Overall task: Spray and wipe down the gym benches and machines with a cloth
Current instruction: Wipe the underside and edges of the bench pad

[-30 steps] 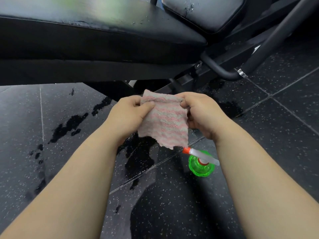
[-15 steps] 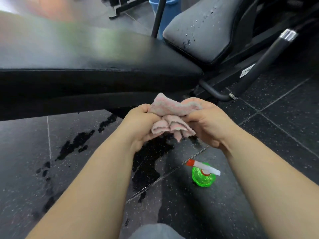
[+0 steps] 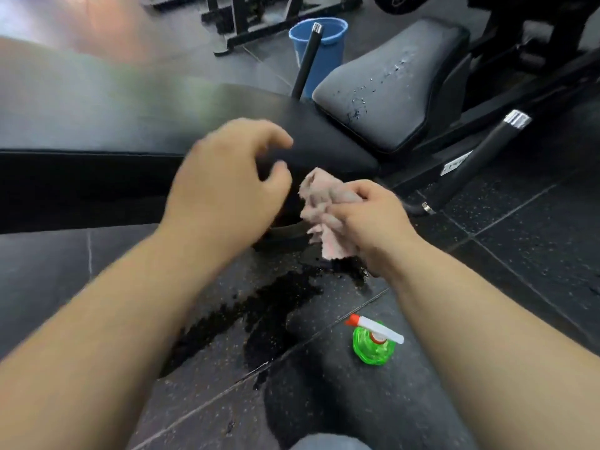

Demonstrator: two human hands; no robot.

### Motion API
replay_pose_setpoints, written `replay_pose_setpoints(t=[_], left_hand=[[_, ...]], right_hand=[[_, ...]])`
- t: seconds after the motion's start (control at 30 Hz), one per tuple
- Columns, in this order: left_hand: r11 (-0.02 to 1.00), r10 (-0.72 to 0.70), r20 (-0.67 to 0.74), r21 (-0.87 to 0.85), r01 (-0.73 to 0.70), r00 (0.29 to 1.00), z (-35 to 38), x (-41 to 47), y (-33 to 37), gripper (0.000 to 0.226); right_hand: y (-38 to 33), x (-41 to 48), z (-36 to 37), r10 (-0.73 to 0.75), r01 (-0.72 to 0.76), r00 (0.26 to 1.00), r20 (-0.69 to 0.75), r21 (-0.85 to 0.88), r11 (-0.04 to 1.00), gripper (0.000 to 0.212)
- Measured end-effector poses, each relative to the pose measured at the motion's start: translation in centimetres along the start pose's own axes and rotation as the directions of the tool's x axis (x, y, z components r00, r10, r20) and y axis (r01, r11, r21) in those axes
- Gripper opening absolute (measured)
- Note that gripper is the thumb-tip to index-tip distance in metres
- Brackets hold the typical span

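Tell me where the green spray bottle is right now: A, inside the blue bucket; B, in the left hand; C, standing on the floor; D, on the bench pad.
C: the green spray bottle stands on the floor; the right hand grips only the cloth, and the left hand holds nothing.

Left hand (image 3: 224, 186) released the cloth (image 3: 321, 209); right hand (image 3: 373, 225) holds it alone.
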State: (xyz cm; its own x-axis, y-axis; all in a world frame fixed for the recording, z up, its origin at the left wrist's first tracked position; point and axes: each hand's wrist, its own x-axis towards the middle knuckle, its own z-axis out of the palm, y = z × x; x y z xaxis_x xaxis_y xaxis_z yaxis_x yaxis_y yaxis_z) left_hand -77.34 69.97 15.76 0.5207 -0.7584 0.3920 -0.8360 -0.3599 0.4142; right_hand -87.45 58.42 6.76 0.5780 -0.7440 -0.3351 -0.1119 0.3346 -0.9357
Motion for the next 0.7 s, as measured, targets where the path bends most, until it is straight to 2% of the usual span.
replay_pose_setpoints(t=[0.03,0.07,0.13,0.2,0.23,0.3,0.4,0.43,0.5,0.53,0.57,0.6,0.67,0.7], left_hand=[[0.979,0.076,0.027,0.187,-0.079,0.997,-1.5,1.2,-0.7,0.035],[0.922,0.085,0.112,0.367,-0.121,0.99,-2.7,2.6,-2.0,0.048],[0.739,-0.06,0.312,0.652,-0.168,0.948,-5.4,4.9,-4.9,0.087],[0.553,-0.166,0.416,0.79,-0.265,0.894,-6.6,5.2,-7.5,0.11],[0.514,-0.157,0.449,0.798,-0.315,0.88,-6.7,4.9,-8.5,0.111],[0.503,-0.09,0.471,0.782,-0.368,0.877,-6.3,4.3,-9.5,0.107],[0.529,-0.08,0.428,0.784,-0.326,0.9,-5.9,4.4,-9.1,0.103],[0.532,-0.087,0.427,0.784,-0.32,0.9,-6.0,4.4,-9.1,0.104],[0.534,-0.074,0.419,0.783,-0.319,0.905,-6.0,4.4,-9.3,0.103],[0.532,-0.07,0.415,0.785,-0.318,0.907,-6.0,4.3,-9.3,0.102],[0.529,-0.062,0.411,0.786,-0.319,0.91,-6.0,4.3,-9.2,0.102],[0.523,-0.061,0.403,0.792,-0.314,0.913,-6.0,4.3,-9.1,0.101],[0.514,-0.068,0.396,0.8,-0.308,0.916,-5.8,4.2,-9.2,0.101],[0.509,-0.067,0.396,0.803,-0.31,0.916,-5.7,4.2,-9.3,0.101]], right_hand=[[0.7,0.7,0.6,0.019,-0.009,0.99,-0.141,0.067,0.998,0.02],[1.0,1.1,1.2,0.042,-0.002,0.967,-0.25,0.158,0.987,0.019],[1.2,2.0,3.1,0.012,0.082,0.921,-0.389,0.222,0.972,0.021],[1.3,2.2,6.0,-0.027,0.138,0.904,-0.427,0.232,0.963,0.025],[1.4,2.3,7.7,-0.024,0.132,0.909,-0.416,0.232,0.964,0.023],[1.3,1.5,11.1,-0.032,0.122,0.92,-0.391,0.207,0.971,0.02],[1.6,0.1,14.1,-0.063,0.133,0.932,-0.357,0.176,0.975,0.012],[2.0,-0.2,14.8,-0.11,0.157,0.946,-0.306,0.133,0.979,0.008],[2.5,-1.1,15.1,-0.224,0.229,0.97,-0.092,0.052,0.972,0.01],[2.8,-1.4,15.2,-0.246,0.247,0.969,-0.033,0.03,0.969,0.011],[2.8,-1.6,15.0,-0.238,0.24,0.97,-0.057,0.04,0.97,0.011],[2.7,-1.2,14.4,-0.192,0.208,0.968,-0.159,0.084,0.975,0.011],[2.2,0.5,12.3,-0.024,0.16,0.897,-0.441,0.275,0.948,0.011],[1.9,1.6,11.1,0.069,0.145,0.859,-0.507,0.37,0.918,0.012]])
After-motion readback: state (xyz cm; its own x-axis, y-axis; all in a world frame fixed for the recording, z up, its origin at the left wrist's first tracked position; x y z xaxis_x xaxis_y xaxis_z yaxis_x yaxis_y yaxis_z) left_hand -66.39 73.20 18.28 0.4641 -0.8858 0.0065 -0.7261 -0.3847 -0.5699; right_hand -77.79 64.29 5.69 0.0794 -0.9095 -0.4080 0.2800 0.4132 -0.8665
